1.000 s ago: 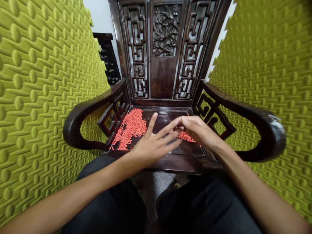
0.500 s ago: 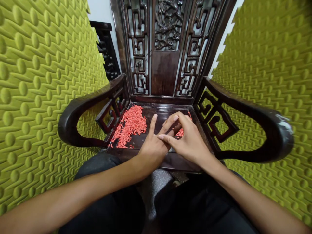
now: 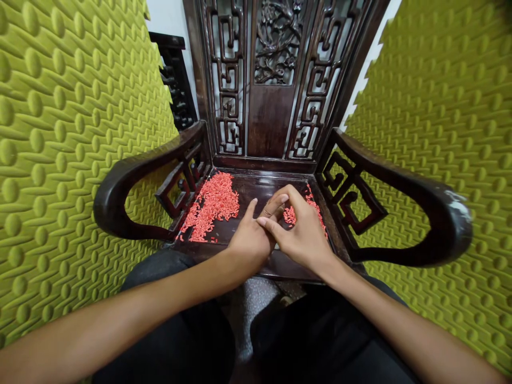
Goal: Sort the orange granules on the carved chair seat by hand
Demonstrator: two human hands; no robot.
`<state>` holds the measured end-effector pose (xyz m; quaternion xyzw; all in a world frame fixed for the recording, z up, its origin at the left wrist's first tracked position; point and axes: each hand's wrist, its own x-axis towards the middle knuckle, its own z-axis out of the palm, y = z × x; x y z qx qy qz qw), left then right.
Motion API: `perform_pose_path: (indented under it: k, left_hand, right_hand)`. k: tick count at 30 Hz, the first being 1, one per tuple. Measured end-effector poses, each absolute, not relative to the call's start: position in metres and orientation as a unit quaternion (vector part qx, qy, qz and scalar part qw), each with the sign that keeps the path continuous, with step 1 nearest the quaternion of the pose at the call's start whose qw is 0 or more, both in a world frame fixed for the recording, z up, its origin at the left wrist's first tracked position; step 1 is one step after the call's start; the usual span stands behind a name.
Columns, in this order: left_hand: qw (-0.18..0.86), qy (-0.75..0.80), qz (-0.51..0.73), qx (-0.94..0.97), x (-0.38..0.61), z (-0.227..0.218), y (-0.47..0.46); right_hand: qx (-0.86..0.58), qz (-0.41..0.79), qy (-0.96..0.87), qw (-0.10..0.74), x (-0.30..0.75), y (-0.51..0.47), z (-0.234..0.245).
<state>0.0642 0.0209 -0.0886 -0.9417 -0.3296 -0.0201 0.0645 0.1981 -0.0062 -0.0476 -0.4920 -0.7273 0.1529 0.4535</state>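
Head view: left hand [image 3: 250, 240] lies open, right hand [image 3: 300, 234] curls over it, its grip unclear; a careless sweep could scatter red granules [image 3: 212, 208] off the dark wooden chair seat [image 3: 256, 192].

Bright, even, diffuse light fills the head view with no visible source, leaving the olive-green studded foam panels [image 3: 52, 160] uniformly lit and only soft shadows beneath the left hand [image 3: 250, 240] and right hand [image 3: 300, 234]. The dark lacquered wooden armchair [image 3: 256, 165] gives a low sheen, with a pale glint at the far end of its right armrest [image 3: 458, 208], which looks slightly soft. Strong wide-angle distortion bows the panels and armrests outward toward the frame edges, while the red grains [image 3: 212, 208] near the centre stay sharp.
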Motion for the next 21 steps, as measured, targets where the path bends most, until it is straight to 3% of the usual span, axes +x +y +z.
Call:
perform_pose_path:
  k: [4,8,10,12,14,21]
  left_hand:
    - [0.05,-0.341,0.016,-0.939,0.065,-0.08,0.021]
    - [0.031,-0.364,0.037,-0.93,0.061,-0.076,0.025]
    - [0.0,-0.408,0.051,-0.911,0.055,-0.076,0.034]
    - [-0.035,-0.46,0.08,-0.884,0.046,-0.075,0.051]
    - [-0.049,-0.487,0.117,-0.864,0.037,-0.074,0.075]
    - [-0.09,-0.531,0.207,-0.817,0.02,-0.088,0.155]
  right_hand:
    - [-0.503,0.18,-0.714,0.452,0.199,0.006,-0.057]
    - [-0.493,0.288,-0.709,0.413,0.213,0.037,-0.081]
    - [-0.505,0.325,-0.719,0.35,0.224,0.054,-0.096]
    - [-0.549,0.296,-0.741,0.248,0.235,0.068,-0.111]
    - [-0.562,0.285,-0.751,0.198,0.242,0.074,-0.123]
    - [-0.555,0.261,-0.781,0.12,0.228,0.063,-0.149]
